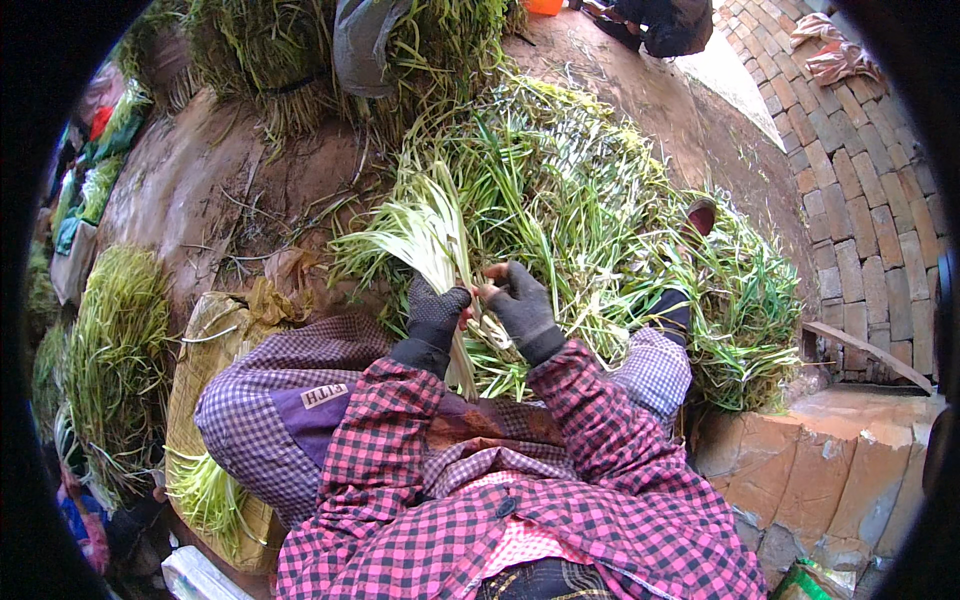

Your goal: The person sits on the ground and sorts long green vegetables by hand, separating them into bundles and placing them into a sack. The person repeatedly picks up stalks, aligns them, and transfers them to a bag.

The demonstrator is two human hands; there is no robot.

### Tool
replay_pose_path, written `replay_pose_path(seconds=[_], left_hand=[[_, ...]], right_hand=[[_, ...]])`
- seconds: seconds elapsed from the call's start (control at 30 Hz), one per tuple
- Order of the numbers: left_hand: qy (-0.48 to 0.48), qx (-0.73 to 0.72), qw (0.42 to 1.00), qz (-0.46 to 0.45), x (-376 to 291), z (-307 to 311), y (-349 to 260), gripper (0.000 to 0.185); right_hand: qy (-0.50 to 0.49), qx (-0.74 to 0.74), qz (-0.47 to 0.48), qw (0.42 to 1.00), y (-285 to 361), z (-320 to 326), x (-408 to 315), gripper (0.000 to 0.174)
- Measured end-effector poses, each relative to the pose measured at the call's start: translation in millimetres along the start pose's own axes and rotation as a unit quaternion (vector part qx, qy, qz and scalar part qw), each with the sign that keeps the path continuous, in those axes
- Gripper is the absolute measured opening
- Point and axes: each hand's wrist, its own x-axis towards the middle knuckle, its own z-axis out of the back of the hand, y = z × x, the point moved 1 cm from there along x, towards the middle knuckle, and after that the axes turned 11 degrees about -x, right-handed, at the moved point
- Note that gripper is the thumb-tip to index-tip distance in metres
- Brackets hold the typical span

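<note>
My left hand (pixel 437 304), in a dark fingerless dotted glove, is closed around a bunch of long pale-green leafy stalks (pixel 435 229). The leaves fan out above the fist and the pale stem ends hang below it. My right hand (pixel 517 292), in a grey fingerless glove, is beside it with its thumb and fingertips at the bunch's right edge. Whether those fingertips pinch a stalk cannot be told. Just beyond both hands lies a large loose heap of green leafy stalks (pixel 570 202), spreading to the right over one of my legs.
Tied bundles of stalks (pixel 262 52) stand at the back, with another upright bundle (pixel 120 337) at the left. A yellow woven sack (pixel 191 360) beside my knee bears cut stalks (pixel 206 491). Brick paving (pixel 862 210) and a stone ledge (pixel 810 457) are at right. A person (pixel 667 26) is at the top.
</note>
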Motion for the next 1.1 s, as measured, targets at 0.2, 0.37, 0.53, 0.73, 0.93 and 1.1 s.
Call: replay_pose_path(seconds=[0.2, 0.37, 0.53, 0.73, 0.93, 1.1], left_hand=[[-0.003, 0.033, 0.999, 0.035, -2, -2, -3, 0.032], [0.002, -0.016, 0.999, 0.031, 0, 1, 5, 0.031], [-0.01, -0.041, 0.997, 0.058, 2, 6, 10, 0.026], [0.029, -0.061, 0.997, 0.034, 5, 9, 8, 0.021], [0.009, -0.053, 0.998, 0.016, 4, 6, 9, 0.022], [0.066, -0.062, 0.996, 0.007, 2, 7, 3, 0.02]], right_hand=[[-0.044, 0.007, -0.039, 0.998, 20, -17, 8, 0.008], [-0.041, 0.18, -0.139, 0.973, 10, -17, 5, 0.003], [-0.017, 0.253, -0.142, 0.957, 4, -19, -2, 0.004], [0.012, 0.253, -0.282, 0.925, -48, -12, -25, 0.007], [0.065, 0.211, -0.048, 0.974, -44, -8, -26, 0.016], [0.198, 0.266, -0.157, 0.93, -4, -12, -19, 0.019]])
